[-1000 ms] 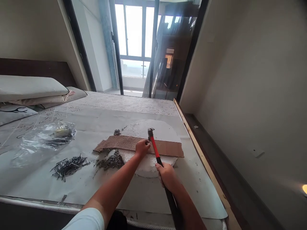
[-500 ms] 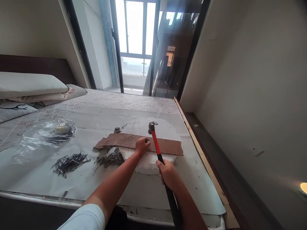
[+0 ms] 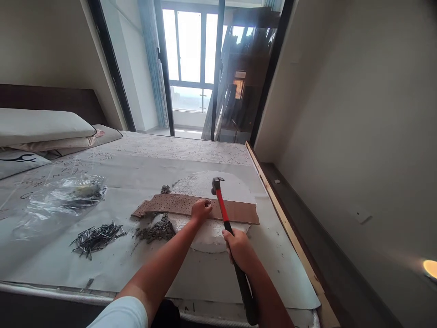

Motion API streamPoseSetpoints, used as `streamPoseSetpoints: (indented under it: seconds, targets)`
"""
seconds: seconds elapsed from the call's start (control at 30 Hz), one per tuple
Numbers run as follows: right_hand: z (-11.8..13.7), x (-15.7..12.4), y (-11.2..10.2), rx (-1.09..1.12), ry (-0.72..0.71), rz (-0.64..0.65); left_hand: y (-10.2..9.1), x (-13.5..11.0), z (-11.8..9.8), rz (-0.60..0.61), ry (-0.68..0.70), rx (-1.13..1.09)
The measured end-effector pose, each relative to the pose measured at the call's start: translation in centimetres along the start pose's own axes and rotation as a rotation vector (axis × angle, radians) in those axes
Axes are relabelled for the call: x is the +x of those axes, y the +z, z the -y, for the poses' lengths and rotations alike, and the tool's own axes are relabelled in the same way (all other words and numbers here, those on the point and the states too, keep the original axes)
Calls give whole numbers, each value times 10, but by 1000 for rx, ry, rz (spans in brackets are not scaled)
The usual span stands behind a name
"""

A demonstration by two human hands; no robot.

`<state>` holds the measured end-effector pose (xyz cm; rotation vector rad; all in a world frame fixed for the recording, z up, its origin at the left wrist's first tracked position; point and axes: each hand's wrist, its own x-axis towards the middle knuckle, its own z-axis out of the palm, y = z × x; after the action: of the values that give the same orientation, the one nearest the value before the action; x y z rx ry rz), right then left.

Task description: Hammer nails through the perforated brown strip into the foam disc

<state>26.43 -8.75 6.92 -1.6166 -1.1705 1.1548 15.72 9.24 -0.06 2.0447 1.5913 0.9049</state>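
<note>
left hand [image 3: 201, 210]: closed, fingers curled, fingertips down on the strip; whether they pinch a nail is too small to tell.
right hand [image 3: 239, 249]: closed around the lower handle of the hammer, gripping firmly.
hammer [image 3: 222, 212]: red and black handle tilted up and away from the person; metal head shows over the disc, just beside the left hand.
strip [image 3: 235, 212]: long brown board marked with close rows of small dots or holes; lies flat across the disc, its near-left end overhanging onto the paper.
disc [image 3: 208, 184]: round white foam slab, rough-edged, lying flat beneath the strip.
rubble [image 3: 157, 230]: grey crumbled heap against the near-left edge of the disc; a smaller heap sits at the far side of the strip.
nails [image 3: 97, 238]: loose dark pile on the paper, left of the rubble, well apart from both hands.
bag [image 3: 61, 205]: clear plastic, crumpled, beyond the nails, with something yellowish inside.
paper [image 3: 102, 269]: pale sheet spread over the mattress, specked with grey debris.
mattress [image 3: 177, 152]: lettered cover, showing past the far edge of the paper.
pillows [image 3: 41, 125]: stacked at far left, by the headboard.
sleeve [image 3: 123, 314]: white, on the person's left arm, at the near edge of view.
</note>
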Motion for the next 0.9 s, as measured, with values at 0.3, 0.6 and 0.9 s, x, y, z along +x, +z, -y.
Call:
streamPoseSetpoints:
  seconds: [0.3, 0.6, 0.9]
  targets:
    - [0, 3, 3, -75, -14, -23, -1, 0, -1, 8, 12, 38]
    - [4, 0, 4, -97, 49, -2, -1, -1, 2, 40, 79, 99]
    - [-5, 6, 7, -90, 159, 59, -12, 3, 11, -82, -100, -287]
